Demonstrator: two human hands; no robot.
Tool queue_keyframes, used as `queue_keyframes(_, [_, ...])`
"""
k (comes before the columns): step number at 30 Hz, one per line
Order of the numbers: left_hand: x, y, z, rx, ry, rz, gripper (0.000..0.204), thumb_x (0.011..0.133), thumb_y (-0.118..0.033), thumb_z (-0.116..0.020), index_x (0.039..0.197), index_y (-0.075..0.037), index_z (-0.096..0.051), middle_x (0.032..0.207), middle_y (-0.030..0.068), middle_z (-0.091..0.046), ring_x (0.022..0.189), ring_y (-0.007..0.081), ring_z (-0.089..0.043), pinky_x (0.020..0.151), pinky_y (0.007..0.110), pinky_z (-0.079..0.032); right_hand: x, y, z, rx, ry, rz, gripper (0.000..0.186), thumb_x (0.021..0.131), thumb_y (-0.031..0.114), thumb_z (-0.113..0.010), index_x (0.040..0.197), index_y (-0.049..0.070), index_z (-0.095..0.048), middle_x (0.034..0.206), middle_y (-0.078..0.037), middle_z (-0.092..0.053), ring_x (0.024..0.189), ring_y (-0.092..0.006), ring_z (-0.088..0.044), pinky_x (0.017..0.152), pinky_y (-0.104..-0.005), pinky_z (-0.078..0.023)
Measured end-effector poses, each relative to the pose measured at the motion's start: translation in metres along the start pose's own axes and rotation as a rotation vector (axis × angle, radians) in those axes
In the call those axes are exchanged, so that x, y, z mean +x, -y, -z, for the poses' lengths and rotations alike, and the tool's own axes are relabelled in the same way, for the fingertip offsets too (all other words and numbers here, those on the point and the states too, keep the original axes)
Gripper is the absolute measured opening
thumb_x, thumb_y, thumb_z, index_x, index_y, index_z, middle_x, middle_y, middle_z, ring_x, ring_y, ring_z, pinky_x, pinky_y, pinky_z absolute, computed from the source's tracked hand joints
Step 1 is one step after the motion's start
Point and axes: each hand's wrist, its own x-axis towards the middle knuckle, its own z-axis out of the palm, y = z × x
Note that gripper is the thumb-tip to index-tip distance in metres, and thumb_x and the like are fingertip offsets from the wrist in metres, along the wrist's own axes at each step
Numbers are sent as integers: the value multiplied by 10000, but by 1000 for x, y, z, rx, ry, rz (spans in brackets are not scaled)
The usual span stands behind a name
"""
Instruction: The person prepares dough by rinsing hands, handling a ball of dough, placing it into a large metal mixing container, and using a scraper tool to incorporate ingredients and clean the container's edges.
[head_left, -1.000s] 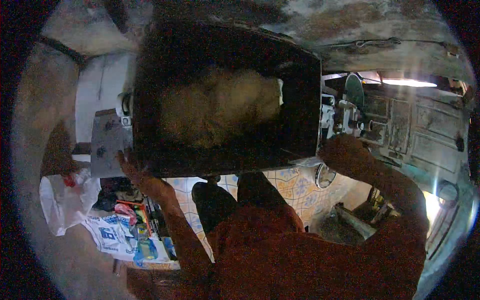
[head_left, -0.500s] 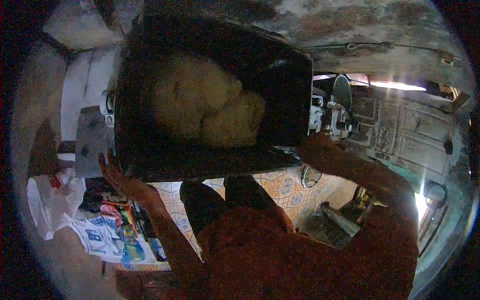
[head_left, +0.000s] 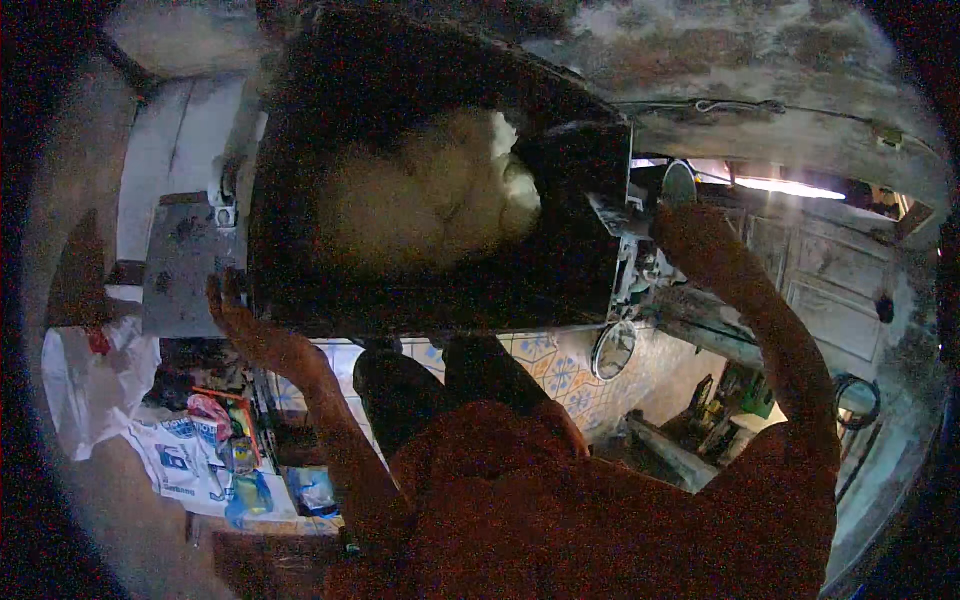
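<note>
A large pale mass of dough (head_left: 400, 215) lies in a wide, dark trough (head_left: 430, 310), with bright white patches on its right side. My left hand (head_left: 250, 330) is at the near left corner of the trough, its fingers stretched upward and apart along the edge. At the right end, my right hand (head_left: 685, 240) is closed beside the white metal fittings and a round disc (head_left: 679, 183). A flat grey metal blade (head_left: 607, 214) sticks out from it toward the trough; its grip is hidden in the dark.
A grey metal panel (head_left: 182, 265) stands left of the trough. Below it are a white bag (head_left: 95, 385) and a small table with printed sacks (head_left: 185, 460). Another round disc (head_left: 613, 350) hangs at the near right. A worn panelled door (head_left: 840, 250) is at the right.
My right hand has moved up and outward from the trough's near right corner, the metal blade with it. White patches now show on the dough. The left hand stays at its corner.
</note>
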Motion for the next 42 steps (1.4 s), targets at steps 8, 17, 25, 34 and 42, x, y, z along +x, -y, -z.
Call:
queue_keyframes(8, [1, -2, -9, -226, 6, 8, 420, 1054, -259, -275, 1220, -13, -573, 1358, 197, -495, 1267, 340, -483, 1075, 473, -383, 23, 30, -12, -1, 140, 42, 159, 804, 190, -656, 892, 60, -683, 748, -154, -674, 708, -355, -694, 602, -486, -562])
queue_keyframes(17, [7, 6, -11, -135, 1, 73, 463, 1040, -298, -333, 1270, 47, -539, 1325, 214, -535, 1258, 346, -495, 1090, 469, -361, 63, 47, -242, 238, -218, 68, 308, 794, 241, -665, 1060, 88, -641, 964, -166, -597, 873, -336, -592, 764, -497, -466])
queue_keyframes(25, [5, 2, 5, -7, -66, 35, 478, 1042, -295, -344, 1280, 75, -532, 1321, 222, -538, 1260, 356, -486, 1120, 455, -304, 110, -17, -28, -30, 17, -69, 574, 887, 297, -614, 1380, 75, -421, 1383, -222, -402, 1273, -382, -378, 1073, -516, -264])
queue_keyframes(34, [6, -7, 3, -167, -65, 49, 467, 1049, -288, -339, 1313, 60, -504, 1313, 206, -530, 1249, 314, -482, 1097, 423, -325, 159, -22, -61, 22, -102, -20, 429, 865, 287, -619, 1216, 59, -528, 1156, -205, -525, 1062, -382, -511, 897, -505, -385])
queue_keyframes(42, [3, -1, -18, -136, 15, -8, 487, 1048, -314, -351, 1331, 62, -476, 1326, 215, -515, 1250, 335, -473, 1084, 425, -330, 127, -12, -221, 101, -264, -95, 325, 845, 278, -624, 1070, 44, -622, 955, -189, -634, 874, -382, -629, 741, -496, -492])
